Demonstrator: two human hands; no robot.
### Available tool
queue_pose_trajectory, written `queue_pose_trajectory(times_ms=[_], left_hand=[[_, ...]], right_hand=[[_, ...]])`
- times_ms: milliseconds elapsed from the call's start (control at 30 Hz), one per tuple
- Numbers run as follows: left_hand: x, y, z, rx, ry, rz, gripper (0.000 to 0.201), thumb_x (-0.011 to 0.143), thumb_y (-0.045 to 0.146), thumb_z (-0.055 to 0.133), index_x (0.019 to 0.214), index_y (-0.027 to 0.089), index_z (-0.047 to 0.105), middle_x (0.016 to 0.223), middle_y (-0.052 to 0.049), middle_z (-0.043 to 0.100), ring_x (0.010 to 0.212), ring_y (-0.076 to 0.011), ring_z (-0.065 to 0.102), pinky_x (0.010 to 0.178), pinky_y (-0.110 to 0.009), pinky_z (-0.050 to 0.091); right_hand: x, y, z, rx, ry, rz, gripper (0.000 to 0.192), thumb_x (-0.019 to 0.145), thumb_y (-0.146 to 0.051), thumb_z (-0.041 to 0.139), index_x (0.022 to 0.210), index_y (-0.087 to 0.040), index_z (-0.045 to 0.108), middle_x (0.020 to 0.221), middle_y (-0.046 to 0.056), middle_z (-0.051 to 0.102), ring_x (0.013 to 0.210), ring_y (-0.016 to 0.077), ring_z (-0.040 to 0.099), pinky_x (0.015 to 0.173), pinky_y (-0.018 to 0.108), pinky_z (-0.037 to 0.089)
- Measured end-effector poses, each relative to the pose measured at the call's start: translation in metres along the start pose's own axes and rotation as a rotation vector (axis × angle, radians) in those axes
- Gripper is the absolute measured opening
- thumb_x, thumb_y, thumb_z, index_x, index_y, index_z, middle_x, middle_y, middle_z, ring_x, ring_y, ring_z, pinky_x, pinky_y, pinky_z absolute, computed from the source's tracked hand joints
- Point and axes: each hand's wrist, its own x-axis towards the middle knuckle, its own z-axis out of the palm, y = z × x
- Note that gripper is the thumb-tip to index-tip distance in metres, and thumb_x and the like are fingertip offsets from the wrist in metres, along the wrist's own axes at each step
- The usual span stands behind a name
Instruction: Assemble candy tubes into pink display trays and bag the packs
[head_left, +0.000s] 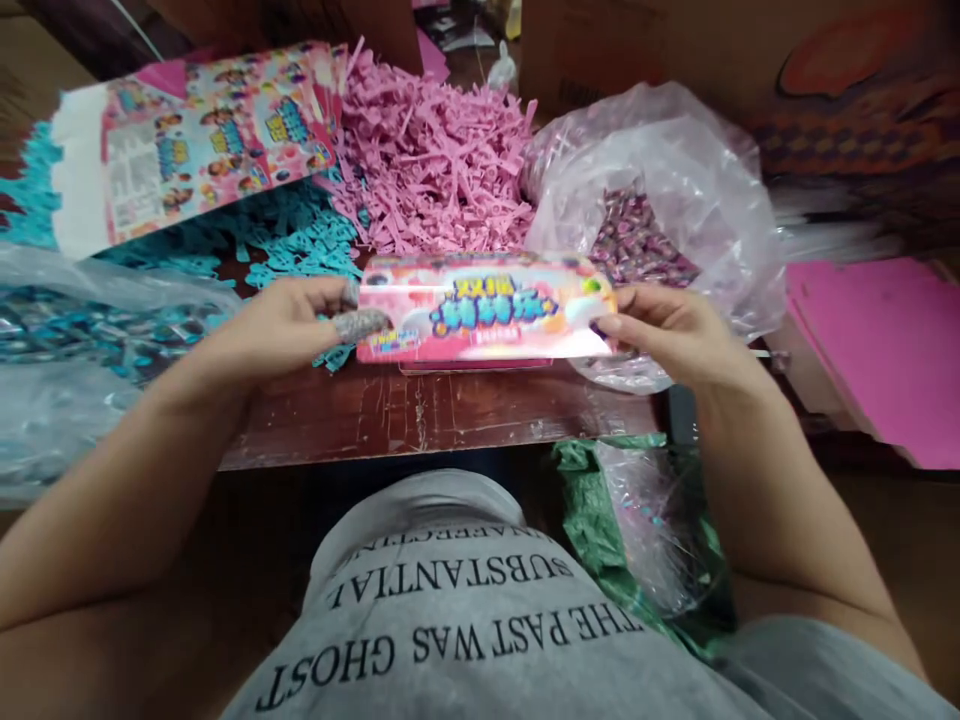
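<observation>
A person seated at a worn wooden table (420, 410) holds a long pink printed packet (484, 307) level over the table's middle, one hand at each short end. The left hand (289, 325) pinches the packet's left end, its thumb on top and fingers curled underneath, closed on the edge. The right hand (667, 330) grips the right end the same way, thumb pressed on the front and fingers wrapped behind. The packet carries bright cartoon lettering in blue and yellow. Just behind it lies a heap of pink shredded paper (427, 160), and to that heap's left a spread of blue shredded paper (292, 235). A flattened printed carton (195, 140) rests over the blue shreds at far left. Behind the right hand stands an open clear plastic bag (660, 170) holding small purple-wrapped candies (634, 245). Another clear bag of blue-wrapped candies (75, 330) sits by the left forearm. A green plastic bag (600, 520) hangs below the table edge, near the person's grey printed shirt (465, 620)
</observation>
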Motion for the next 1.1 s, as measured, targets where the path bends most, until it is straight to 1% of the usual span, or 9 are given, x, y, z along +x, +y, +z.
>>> queue_pose_trajectory(times_ms=[67,133,233,333,433,533,800,1000,1100], left_hand=[[0.015,0.019,-0.006,0.062,-0.002,0.015,0.054,0.079,0.063,0.082,0.102,0.015,0.081,0.084,-0.004,0.078,0.076,-0.0178,0.060,0.089,-0.046,0.057],[0.027,0.025,-0.008,0.224,0.030,0.042,0.053,0.080,0.059,0.078,0.106,0.013,0.080,0.089,-0.004,0.077,0.080,-0.0175,0.059,0.093,-0.045,0.054],[0.033,0.008,-0.001,0.430,0.024,0.110,0.038,0.080,0.057,0.073,0.088,0.020,0.078,0.075,-0.002,0.072,0.077,-0.0184,0.054,0.099,-0.046,0.049],[0.029,-0.016,0.010,0.470,0.061,0.130,0.032,0.081,0.055,0.073,0.076,0.024,0.068,0.069,-0.001,0.066,0.079,-0.0200,0.050,0.106,-0.050,0.042],[0.027,-0.025,0.014,0.524,0.093,0.110,0.043,0.088,0.065,0.067,0.080,0.023,0.063,0.079,-0.003,0.066,0.091,-0.0240,0.053,0.109,-0.051,0.037],[0.029,-0.021,0.010,0.580,0.071,0.120,0.054,0.090,0.074,0.060,0.080,0.021,0.062,0.079,-0.004,0.064,0.097,-0.0266,0.055,0.107,-0.051,0.036],[0.017,-0.025,0.008,0.470,0.018,0.181,0.039,0.088,0.063,0.068,0.076,0.026,0.065,0.074,-0.002,0.068,0.080,-0.0202,0.052,0.091,-0.040,0.043],[0.023,-0.036,0.009,0.579,0.097,0.228,0.050,0.089,0.068,0.066,0.068,0.023,0.057,0.070,-0.002,0.063,0.085,-0.0223,0.055,0.095,-0.044,0.043],[0.020,-0.037,0.010,0.552,0.030,0.296,0.054,0.097,0.072,0.054,0.073,0.025,0.065,0.067,-0.002,0.063,0.078,-0.0214,0.056,0.088,-0.041,0.043]], right_hand=[[0.007,-0.012,0.000,-0.132,0.044,-0.088,0.031,0.083,-0.053,0.083,0.098,-0.026,0.077,0.084,0.000,0.075,0.071,0.0171,0.066,0.063,0.031,0.053],[0.015,-0.013,0.003,-0.283,0.104,-0.171,0.022,0.085,-0.045,0.079,0.096,-0.026,0.077,0.087,0.001,0.077,0.074,0.0184,0.067,0.066,0.033,0.053],[0.019,0.002,0.011,-0.486,0.142,-0.224,0.015,0.088,-0.041,0.074,0.093,-0.027,0.078,0.089,0.002,0.079,0.076,0.0213,0.069,0.069,0.035,0.052],[0.016,0.017,0.017,-0.565,0.169,-0.245,0.017,0.092,-0.041,0.072,0.096,-0.027,0.079,0.094,0.005,0.082,0.079,0.0237,0.071,0.069,0.036,0.049],[0.016,0.020,0.019,-0.615,0.197,-0.265,0.017,0.092,-0.041,0.072,0.095,-0.026,0.080,0.095,0.008,0.083,0.077,0.0238,0.071,0.066,0.035,0.045],[0.018,0.017,0.018,-0.643,0.200,-0.242,0.017,0.091,-0.041,0.071,0.093,-0.026,0.079,0.093,0.008,0.083,0.072,0.0218,0.067,0.064,0.034,0.043],[0.010,0.020,0.014,-0.623,0.120,-0.257,0.017,0.091,-0.043,0.073,0.089,-0.027,0.078,0.079,0.004,0.078,0.061,0.0178,0.061,0.060,0.033,0.040],[0.018,0.025,0.017,-0.612,0.141,-0.360,0.015,0.094,-0.041,0.072,0.089,-0.028,0.075,0.089,0.008,0.081,0.075,0.0238,0.070,0.067,0.036,0.047],[0.017,0.025,0.015,-0.624,0.084,-0.373,0.013,0.095,-0.039,0.071,0.089,-0.029,0.077,0.083,0.006,0.079,0.073,0.0233,0.069,0.066,0.036,0.047]])
